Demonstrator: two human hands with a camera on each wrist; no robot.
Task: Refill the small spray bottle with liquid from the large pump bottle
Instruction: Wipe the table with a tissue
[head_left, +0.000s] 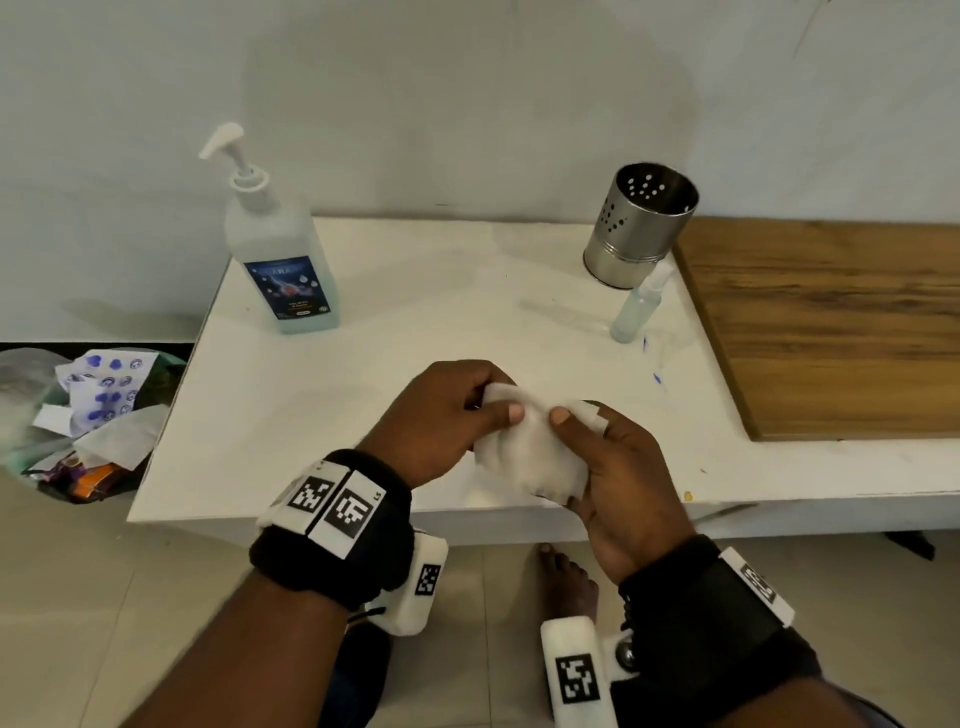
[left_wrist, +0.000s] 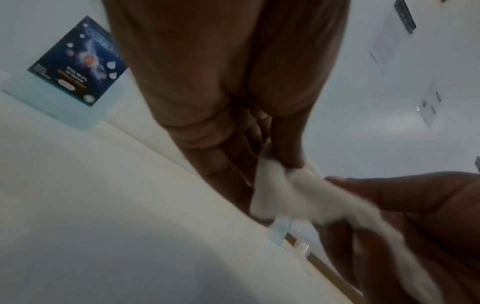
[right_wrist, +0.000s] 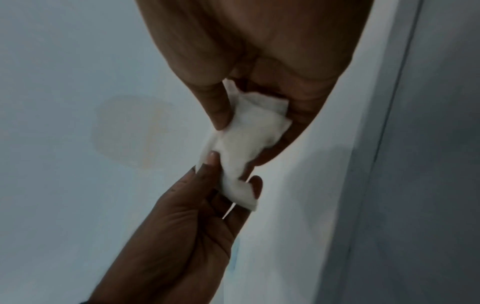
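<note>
The large pump bottle (head_left: 283, 260) with a blue label stands upright at the back left of the white table (head_left: 363, 322); its label also shows in the left wrist view (left_wrist: 75, 61). The small spray bottle (head_left: 639, 306) stands capped at the right, just in front of a metal cup. Over the table's front edge, my left hand (head_left: 457, 415) and right hand (head_left: 602, 457) both pinch a crumpled white tissue (head_left: 530, 452) between them. In the right wrist view the tissue (right_wrist: 246, 144) stretches from my right fingers down to my left fingers (right_wrist: 215, 164).
A perforated steel cup (head_left: 636, 223) stands at the back right. A wooden board (head_left: 831, 322) covers the table's right part. A bin with crumpled paper and wrappers (head_left: 88, 415) sits on the floor to the left. My bare foot (head_left: 569, 577) is under the table's edge.
</note>
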